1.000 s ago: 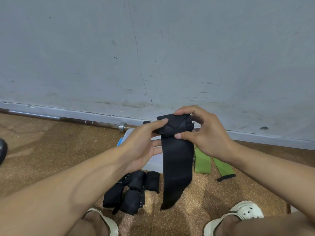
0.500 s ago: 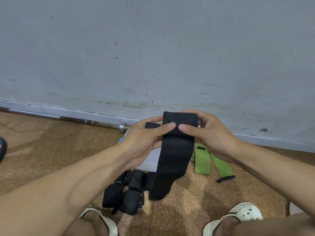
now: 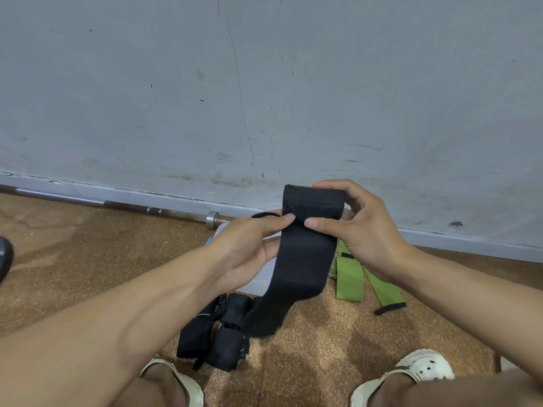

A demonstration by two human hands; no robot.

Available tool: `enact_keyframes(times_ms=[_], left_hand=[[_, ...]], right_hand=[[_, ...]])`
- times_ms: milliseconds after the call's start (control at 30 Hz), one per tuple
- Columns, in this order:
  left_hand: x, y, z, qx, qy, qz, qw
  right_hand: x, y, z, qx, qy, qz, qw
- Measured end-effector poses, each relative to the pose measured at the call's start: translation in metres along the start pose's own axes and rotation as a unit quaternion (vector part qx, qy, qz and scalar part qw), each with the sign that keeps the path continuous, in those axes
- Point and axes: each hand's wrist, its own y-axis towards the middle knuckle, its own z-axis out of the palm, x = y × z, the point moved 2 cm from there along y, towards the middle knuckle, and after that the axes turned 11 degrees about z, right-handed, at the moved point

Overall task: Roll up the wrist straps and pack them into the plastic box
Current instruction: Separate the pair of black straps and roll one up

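Our fingers [image 3: 289, 217] are curled in on the black wrist strap [image 3: 305, 254]. In the head view, the only one we have, our left hand [image 3: 249, 248] pinches its left edge between thumb and forefinger, while our right hand [image 3: 361, 227] wraps over the top of the started roll, thumb pressed on the front and fingers behind. The rolled part sits up in the air between both hands, and the loose tail hangs down toward the cork floor [image 3: 308, 348], its end blurred.

The plastic box [image 3: 258, 277] lies on the floor just behind the hanging strap, mostly hidden by our left hand; only a pale edge shows. Black rolled straps [image 3: 217, 330] lie in a bunch near our feet, and green straps [image 3: 349, 277] are spread out flat to the right of the box.

We judge the main risk is a slack or skewed roll: if either thumb lifts, the stiff fabric could spring open, and uneven tension from one hand would let it cone sideways, making it too bulky to fit the box.
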Motion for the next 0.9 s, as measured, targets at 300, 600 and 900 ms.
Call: enact_keyframes(times_ms=[300,600,900], left_hand=[[-0.004,0.000,-0.004,-0.056,-0.106,-0.032,0.992],[-0.004,0.001,-0.003,-0.062,-0.005,0.029,0.998],[-0.011,0.004,-0.008,-0.042,0.029,0.089,0.995]], right_hand=[[0.001,-0.002,0.003,-0.038,-0.088,-0.050,0.994],[0.004,0.001,0.003,0.040,-0.077,-0.021,0.996],[-0.003,0.000,0.003,0.116,0.084,0.162,0.976]])
